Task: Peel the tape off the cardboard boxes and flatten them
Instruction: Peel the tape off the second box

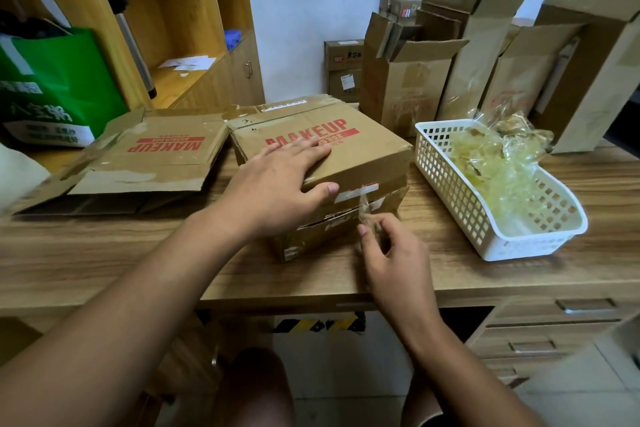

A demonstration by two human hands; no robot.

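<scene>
Two hands on the MAKEUP box (367, 152) at centre frame: our left grip (277, 180) presses flat on top, our right grip (391, 253) pinches clear tape (363, 208) running up to its front face.

The box (346, 156) in front of me is brown cardboard, closed, with MAKEUP printed in red across its top. It sits skewed on the desk (104, 253) with one corner toward me, and its near side is creased and dented. A strip of clear tape (364, 204) stands half lifted off that side beside a white label (its loose end is pinched in my right hand (391, 253)). My left hand (277, 184) lies flat on the top. Touching its left edge, a flat box (156, 163) with the same red print lies opened out, flaps spread. Behind, by the wall, upright boxes (408, 80) stand with open tops. Yellowish tape wads (495, 163) fill a white basket (450, 191) just right.
</scene>
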